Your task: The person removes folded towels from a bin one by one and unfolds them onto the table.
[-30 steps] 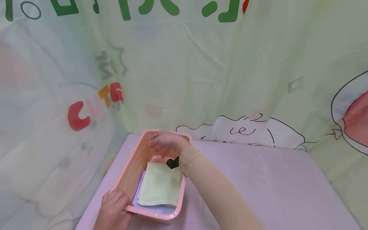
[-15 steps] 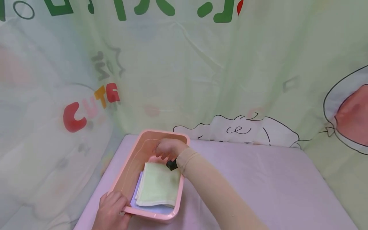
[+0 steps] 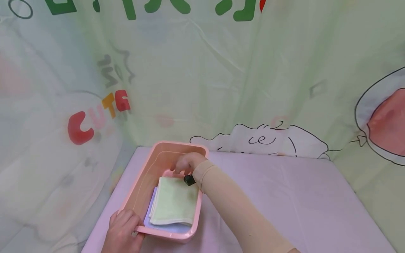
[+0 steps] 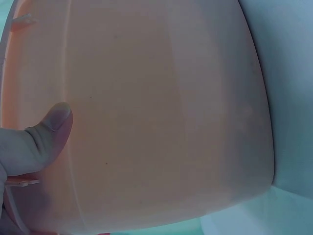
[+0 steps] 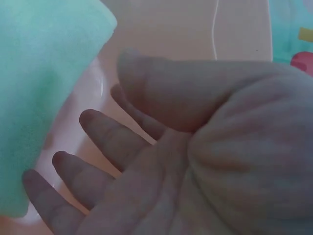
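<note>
A pink plastic bin (image 3: 171, 236) stands on the table, longer from front to back than across. Its near left corner is gripped by my left hand (image 3: 122, 230). In the left wrist view the thumb (image 4: 54, 120) presses the outside of the bin wall (image 4: 151, 122). Inside lies a folded pale green towel (image 3: 175, 202) on top of a folded lilac cloth (image 3: 172, 227). My right hand (image 3: 186, 163) is inside the far end of the bin, holding nothing. Its fingers (image 5: 105, 129) are spread and slightly bent beside the towel's edge (image 5: 44, 88); whether they touch it I cannot tell.
A lilac cover (image 3: 269, 207) spreads over the table, mostly to the right of the bin. Printed curtains (image 3: 221, 77) hang close behind and on both sides. A small black device (image 3: 189, 180) sits at the right wrist.
My right hand has come down from near the far rim, deeper into the bin and towards the towel. The left hand keeps its hold on the rim. The head view has shifted slightly.
</note>
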`<state>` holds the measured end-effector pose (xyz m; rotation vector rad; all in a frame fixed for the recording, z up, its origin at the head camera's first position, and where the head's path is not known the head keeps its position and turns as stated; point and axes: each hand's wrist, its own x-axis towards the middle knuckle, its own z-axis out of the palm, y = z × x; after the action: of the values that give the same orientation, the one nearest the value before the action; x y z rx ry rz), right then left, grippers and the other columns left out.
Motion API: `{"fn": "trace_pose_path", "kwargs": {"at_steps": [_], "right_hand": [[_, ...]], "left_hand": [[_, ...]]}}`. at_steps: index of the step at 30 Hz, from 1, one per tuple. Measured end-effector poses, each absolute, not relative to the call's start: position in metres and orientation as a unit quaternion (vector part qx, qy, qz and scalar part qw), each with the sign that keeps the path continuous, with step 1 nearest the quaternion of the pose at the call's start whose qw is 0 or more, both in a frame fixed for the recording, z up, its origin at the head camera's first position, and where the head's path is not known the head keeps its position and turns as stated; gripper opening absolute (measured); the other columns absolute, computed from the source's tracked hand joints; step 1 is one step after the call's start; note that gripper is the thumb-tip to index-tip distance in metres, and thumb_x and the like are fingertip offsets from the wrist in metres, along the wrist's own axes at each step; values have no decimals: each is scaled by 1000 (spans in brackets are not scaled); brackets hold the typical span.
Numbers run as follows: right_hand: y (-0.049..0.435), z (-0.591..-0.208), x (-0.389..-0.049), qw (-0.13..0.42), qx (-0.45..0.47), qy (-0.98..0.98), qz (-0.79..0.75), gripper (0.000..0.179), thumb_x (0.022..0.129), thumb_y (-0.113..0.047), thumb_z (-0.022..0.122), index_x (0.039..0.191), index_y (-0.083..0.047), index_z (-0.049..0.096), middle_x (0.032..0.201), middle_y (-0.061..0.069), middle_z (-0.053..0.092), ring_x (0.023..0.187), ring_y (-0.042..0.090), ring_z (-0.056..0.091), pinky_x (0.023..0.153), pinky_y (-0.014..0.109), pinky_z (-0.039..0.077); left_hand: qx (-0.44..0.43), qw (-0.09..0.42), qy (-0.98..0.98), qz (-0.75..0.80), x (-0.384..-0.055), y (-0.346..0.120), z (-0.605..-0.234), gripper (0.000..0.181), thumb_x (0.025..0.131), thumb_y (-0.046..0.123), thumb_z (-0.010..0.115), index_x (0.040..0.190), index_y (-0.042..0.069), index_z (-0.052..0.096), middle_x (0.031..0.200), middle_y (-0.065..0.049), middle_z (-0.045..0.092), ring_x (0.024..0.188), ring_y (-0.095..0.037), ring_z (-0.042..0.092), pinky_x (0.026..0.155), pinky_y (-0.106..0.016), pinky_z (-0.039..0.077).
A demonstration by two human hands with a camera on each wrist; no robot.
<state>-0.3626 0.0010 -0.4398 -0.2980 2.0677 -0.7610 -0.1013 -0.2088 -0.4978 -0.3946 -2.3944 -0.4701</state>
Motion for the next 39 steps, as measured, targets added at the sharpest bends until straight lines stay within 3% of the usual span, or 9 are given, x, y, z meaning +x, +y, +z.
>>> {"fn": "trace_pose_path", "kwargs": {"at_steps": [8, 15, 21, 29, 39], "right_hand": [[-1, -441, -365, 480, -136, 828, -255, 54, 102, -27, 71, 154, -18, 60, 154, 7, 62, 149, 40, 49, 129, 52, 36], [0, -438, -360, 494, -126, 816, -274, 57, 99, -25, 76, 153, -12, 60, 160, 13, 56, 155, 36, 43, 132, 49, 33], [0, -437, -357, 499, -93, 812, -286, 52, 95, -23, 82, 144, -16, 67, 146, 12, 62, 140, 34, 51, 129, 51, 37], [-1, -438, -357, 488, -45, 809, -325, 39, 90, -18, 87, 127, -16, 77, 132, 10, 66, 131, 33, 52, 126, 59, 39], [-2, -435, -358, 497, -52, 819, -281, 51, 90, -19, 86, 138, -17, 70, 139, 14, 63, 130, 35, 55, 121, 55, 47]], "left_hand": [[-157, 335, -915, -161, -102, -208, -498, 64, 37, 5, 108, 71, 30, 59, 75, 20, 44, 75, 2, 44, 85, -33, 37], [-155, 325, -918, -164, -102, -208, -496, 62, 40, 5, 107, 72, 30, 59, 76, 20, 44, 75, 2, 45, 88, -31, 34], [-165, 340, -912, -160, -103, -208, -497, 61, 40, 4, 106, 71, 30, 59, 75, 20, 45, 75, 2, 46, 86, -35, 39], [-163, 333, -914, -162, -103, -210, -498, 60, 43, 4, 105, 72, 30, 59, 75, 20, 45, 75, 2, 46, 87, -30, 34], [-184, 351, -902, -171, -106, -214, -501, 58, 43, 1, 100, 72, 29, 59, 76, 20, 45, 74, 2, 46, 86, -33, 36]]}}
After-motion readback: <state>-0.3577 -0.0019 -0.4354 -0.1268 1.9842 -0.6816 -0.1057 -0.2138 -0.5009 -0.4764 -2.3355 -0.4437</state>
